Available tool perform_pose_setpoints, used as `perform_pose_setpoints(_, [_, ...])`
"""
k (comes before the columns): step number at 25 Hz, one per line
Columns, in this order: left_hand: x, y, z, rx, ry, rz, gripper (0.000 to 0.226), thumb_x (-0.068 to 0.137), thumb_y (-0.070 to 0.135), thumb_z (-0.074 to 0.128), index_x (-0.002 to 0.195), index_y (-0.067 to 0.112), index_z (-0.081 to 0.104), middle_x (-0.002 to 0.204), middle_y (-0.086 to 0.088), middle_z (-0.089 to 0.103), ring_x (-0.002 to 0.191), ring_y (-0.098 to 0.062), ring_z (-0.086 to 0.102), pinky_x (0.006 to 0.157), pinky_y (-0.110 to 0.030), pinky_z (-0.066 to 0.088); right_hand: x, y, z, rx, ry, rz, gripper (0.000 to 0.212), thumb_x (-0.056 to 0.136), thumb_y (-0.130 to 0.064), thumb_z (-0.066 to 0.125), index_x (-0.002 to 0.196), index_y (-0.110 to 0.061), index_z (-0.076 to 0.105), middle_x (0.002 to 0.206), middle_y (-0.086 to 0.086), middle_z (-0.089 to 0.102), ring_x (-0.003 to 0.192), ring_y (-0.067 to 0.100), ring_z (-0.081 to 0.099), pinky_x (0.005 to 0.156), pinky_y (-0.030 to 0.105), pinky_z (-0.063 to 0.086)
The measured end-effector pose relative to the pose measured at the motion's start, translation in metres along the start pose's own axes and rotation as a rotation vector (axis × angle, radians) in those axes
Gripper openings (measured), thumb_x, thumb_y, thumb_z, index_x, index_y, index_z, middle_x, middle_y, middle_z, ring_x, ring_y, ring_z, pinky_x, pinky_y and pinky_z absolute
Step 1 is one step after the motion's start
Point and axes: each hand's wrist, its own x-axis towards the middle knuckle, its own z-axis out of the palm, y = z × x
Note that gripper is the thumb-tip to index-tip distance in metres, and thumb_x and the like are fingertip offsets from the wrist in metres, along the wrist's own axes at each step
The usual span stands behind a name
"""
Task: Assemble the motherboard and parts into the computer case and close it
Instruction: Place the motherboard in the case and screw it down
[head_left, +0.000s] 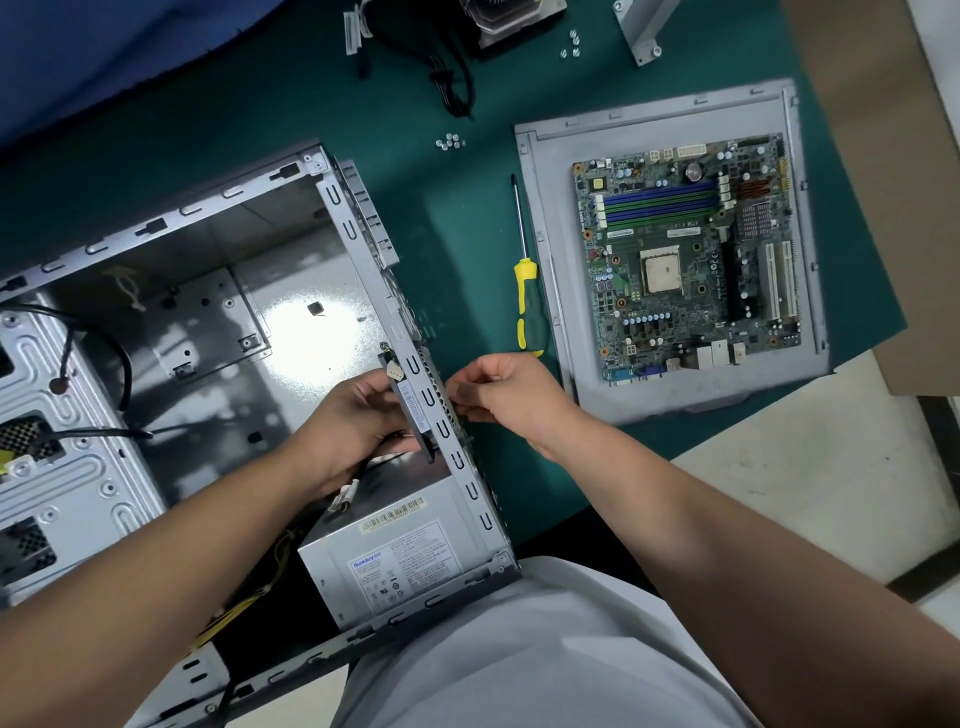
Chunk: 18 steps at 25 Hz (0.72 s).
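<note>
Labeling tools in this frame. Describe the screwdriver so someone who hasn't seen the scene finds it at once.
Start at the green mat, between the open computer case on the left and the grey panel carrying the motherboard on the right. The screwdriver lies in that gap, tip pointing away from the person. It is the only yellow-and-green-handled tool there.

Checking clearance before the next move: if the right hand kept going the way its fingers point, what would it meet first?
The right hand points left at the computer case wall; its fingertips look already at that perforated wall, though depth is unclear.
</note>
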Motion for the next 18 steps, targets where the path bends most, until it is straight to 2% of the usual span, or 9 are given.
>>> perform_pose_setpoints(11, [0.0009,0.0013,-0.0004,0.114,0.028,0.036,0.019,0.087,-0.018,0.063,0.09,-0.003,0.072,0.081,-0.012,0.078,0.071,-0.019,0.076,0.062,-0.023,0.059,0.0006,0.0016,-0.0021,-0.037,0.001,-0.058,0.008,0.088,-0.011,0.08,0.082,-0.015,0.076,0.08,0.001,0.076,0.073,0.011,0.069,0.073,0.023,0.059])
perform_pose_setpoints(15, [0.0009,0.0011,0.0007,0.123,0.04,0.056,0.031,0.085,-0.019,0.064,0.077,0.008,0.078,0.077,-0.01,0.078,0.066,-0.016,0.075,0.059,-0.022,0.058,0.0032,-0.0012,-0.0033,-0.045,0.0,-0.047,0.005,0.087,-0.011,0.081,0.084,-0.013,0.077,0.087,0.01,0.077,0.076,0.014,0.07,0.078,0.029,0.062])
perform_pose_setpoints(18, [0.0005,0.0008,0.0012,0.101,0.029,0.059,0.036,0.084,-0.016,0.067,0.072,0.015,0.082,0.08,-0.01,0.079,0.07,-0.017,0.076,0.062,-0.024,0.06,0.0036,-0.0046,-0.004,-0.043,-0.012,-0.025,0.005,0.087,-0.008,0.079,0.085,-0.01,0.077,0.092,0.017,0.077,0.077,0.015,0.071,0.076,0.027,0.062])
